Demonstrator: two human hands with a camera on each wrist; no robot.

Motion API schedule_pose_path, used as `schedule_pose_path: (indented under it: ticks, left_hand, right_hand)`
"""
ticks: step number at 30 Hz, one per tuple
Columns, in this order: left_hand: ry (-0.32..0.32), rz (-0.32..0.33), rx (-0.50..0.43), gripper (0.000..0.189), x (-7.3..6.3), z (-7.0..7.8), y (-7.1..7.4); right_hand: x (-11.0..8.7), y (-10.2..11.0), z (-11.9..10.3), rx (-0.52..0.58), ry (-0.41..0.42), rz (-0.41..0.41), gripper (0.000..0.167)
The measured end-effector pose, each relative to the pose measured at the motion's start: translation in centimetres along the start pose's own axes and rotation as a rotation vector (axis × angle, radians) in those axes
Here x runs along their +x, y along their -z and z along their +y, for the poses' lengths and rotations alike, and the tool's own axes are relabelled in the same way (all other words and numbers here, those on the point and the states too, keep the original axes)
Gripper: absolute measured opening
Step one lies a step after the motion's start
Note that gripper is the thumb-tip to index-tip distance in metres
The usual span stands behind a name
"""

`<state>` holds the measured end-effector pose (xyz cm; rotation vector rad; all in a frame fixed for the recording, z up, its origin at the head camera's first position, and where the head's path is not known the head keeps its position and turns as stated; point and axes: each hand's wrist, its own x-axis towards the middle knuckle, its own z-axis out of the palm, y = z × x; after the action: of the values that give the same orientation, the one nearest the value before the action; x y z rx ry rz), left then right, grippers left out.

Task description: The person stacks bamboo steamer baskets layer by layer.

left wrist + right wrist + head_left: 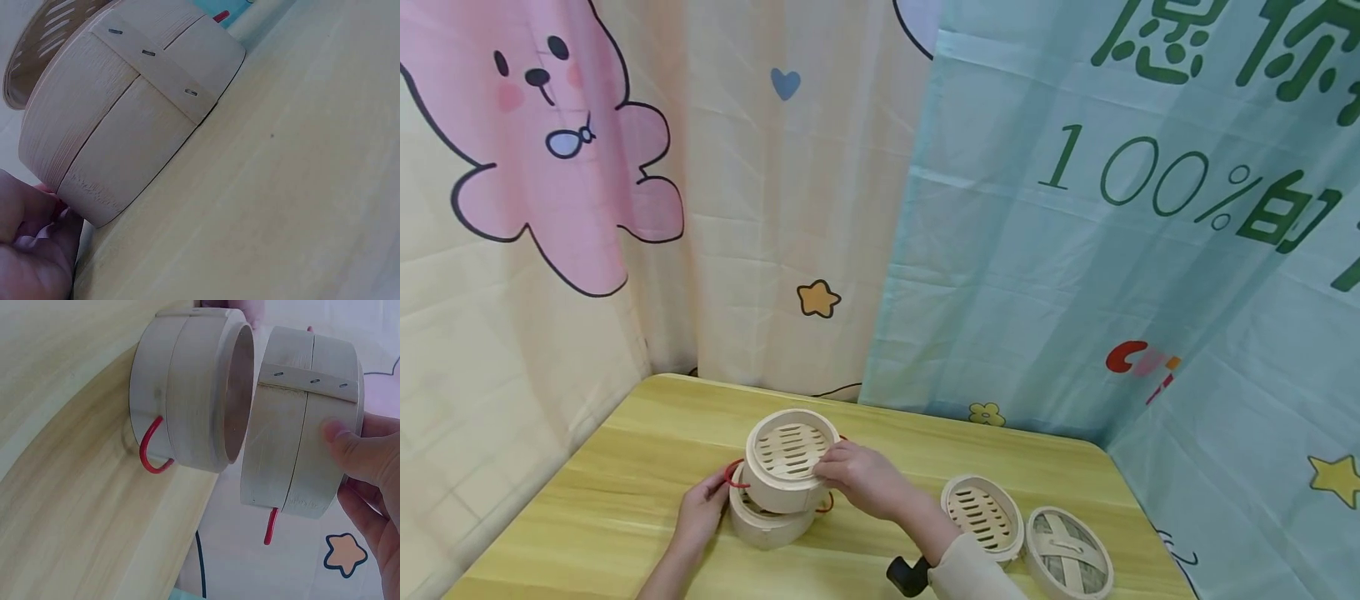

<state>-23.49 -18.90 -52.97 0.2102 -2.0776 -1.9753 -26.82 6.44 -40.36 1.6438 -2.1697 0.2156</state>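
While right hand [861, 479] grips one basket [786, 462] | two other baskets [771, 532] | one lid [1069, 554]

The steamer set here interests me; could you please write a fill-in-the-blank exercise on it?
1. The raised basket is gripped by the person's ____ hand.
2. The loop on the lower basket is coloured ____.
3. In the head view, the separate basket lies to the ____ of the lid.
Missing words: right; red; left

The upper steamer [790, 457] partly hides the lower steamer [767, 531].
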Motion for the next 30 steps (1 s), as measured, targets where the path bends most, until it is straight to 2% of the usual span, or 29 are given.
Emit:
schedule_pose_path:
  ticks: [3, 13, 18, 24, 30]
  left_hand:
    - [-0.008, -0.002, -0.005, 0.034, 0.0, 0.1, -0.1]
    - [-0.052, 0.026, 0.088, 0.033, 0.0, 0.0, -0.1]
    - [-0.035, 0.026, 0.095, 0.033, 0.0, 0.0, 0.0]
    - [-0.030, 0.022, 0.063, 0.034, 0.0, 0.0, 0.0]
    - [-0.016, 0.003, 0.016, 0.035, -0.1, 0.1, 0.1]
  right_hand:
    - [0.2, -0.2, -0.2, 0.003, 0.000, -0.006, 0.017]
    - [0.7, -1.1, -0.9, -0.035, -0.014, -0.077, 0.017]
    - [0.7, -1.6, -0.9, -0.042, -0.013, -0.088, 0.016]
    - [0.9, -1.7, -1.0, -0.054, 0.004, -0.088, 0.015]
    - [1.2, -2.0, -1.2, -0.053, -0.015, -0.108, 0.014]
